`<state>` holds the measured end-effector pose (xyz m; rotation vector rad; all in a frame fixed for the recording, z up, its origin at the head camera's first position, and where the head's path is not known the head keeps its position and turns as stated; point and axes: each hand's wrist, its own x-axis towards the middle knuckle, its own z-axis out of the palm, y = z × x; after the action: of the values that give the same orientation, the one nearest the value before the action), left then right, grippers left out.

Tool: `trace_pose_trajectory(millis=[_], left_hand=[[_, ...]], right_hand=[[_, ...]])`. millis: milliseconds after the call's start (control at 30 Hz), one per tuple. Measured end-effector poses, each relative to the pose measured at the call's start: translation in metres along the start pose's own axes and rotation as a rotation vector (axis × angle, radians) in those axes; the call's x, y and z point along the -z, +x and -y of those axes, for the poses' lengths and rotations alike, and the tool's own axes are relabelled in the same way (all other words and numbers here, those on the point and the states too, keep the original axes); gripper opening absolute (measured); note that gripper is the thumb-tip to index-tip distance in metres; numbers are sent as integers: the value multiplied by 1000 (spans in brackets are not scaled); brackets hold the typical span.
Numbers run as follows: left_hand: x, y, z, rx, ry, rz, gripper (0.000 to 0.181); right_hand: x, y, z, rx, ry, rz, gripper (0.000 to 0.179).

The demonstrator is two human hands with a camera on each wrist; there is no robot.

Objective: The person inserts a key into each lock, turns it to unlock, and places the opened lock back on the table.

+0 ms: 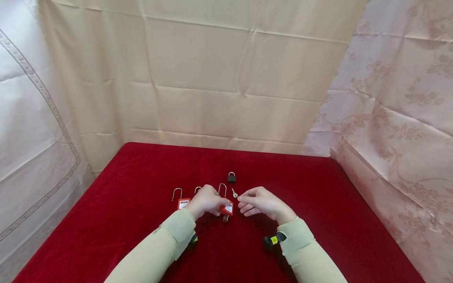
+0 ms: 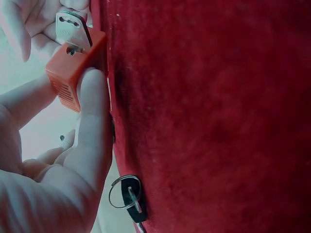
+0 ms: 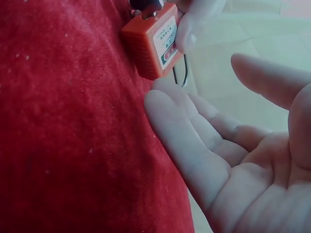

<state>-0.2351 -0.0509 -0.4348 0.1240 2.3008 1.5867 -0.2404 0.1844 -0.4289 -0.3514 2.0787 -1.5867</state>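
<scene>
My left hand (image 1: 206, 199) grips a red padlock (image 1: 229, 209) between thumb and fingers, its long shackle pointing away from me. A flat metal key (image 2: 73, 30) stands in the keyhole at the padlock's near end. Just to the right, my right hand (image 1: 261, 202) holds nothing; its fingers are loosely extended, with the thumb apart from them in the right wrist view. A small loose key (image 1: 234, 193) lies on the cloth close beyond the right fingertips. Left of the left hand lies another red padlock (image 1: 183, 203), its shackle raised.
A small dark padlock (image 1: 231, 179) lies farther back on the red-covered table (image 1: 141, 173). Another shackle (image 1: 197, 189) shows behind my left hand, its body hidden. The left wrist view shows a black-headed key (image 2: 130, 196) with a ring. Curtains (image 1: 212, 78) surround the table's back and sides.
</scene>
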Motion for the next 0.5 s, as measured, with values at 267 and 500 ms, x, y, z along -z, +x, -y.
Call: trace_pose_trajectory(millis=[267, 500], left_hand=[[-1, 1, 3, 41, -23, 45, 19], [2, -3, 3, 86, -13, 100, 21]], right_hand=[[-1, 1, -2, -21, -24, 22, 40], [0, 0, -3, -30, -38, 49, 39]])
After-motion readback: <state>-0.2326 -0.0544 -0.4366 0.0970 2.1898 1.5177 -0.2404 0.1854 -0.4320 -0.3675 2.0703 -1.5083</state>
